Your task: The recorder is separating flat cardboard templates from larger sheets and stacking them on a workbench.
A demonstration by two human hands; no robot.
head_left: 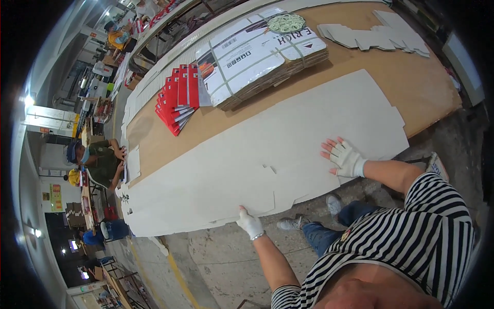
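Note:
A large white cardboard sheet with notched edges and cut slits lies across the table before me. Flat on its right part rests my right hand in a fingerless white glove, fingertips bare and spread. My left hand, gloved the same way, is at the sheet's near edge. Its thumb lies over the edge, while the other fingers are hidden; it appears to pinch the board.
Beyond the sheet stands a strapped stack of flattened printed boxes, topped by a coil of pale green strapping. Red printed cards fan out beside it. Cut cardboard pieces lie far right. A co-worker is at the table's left end.

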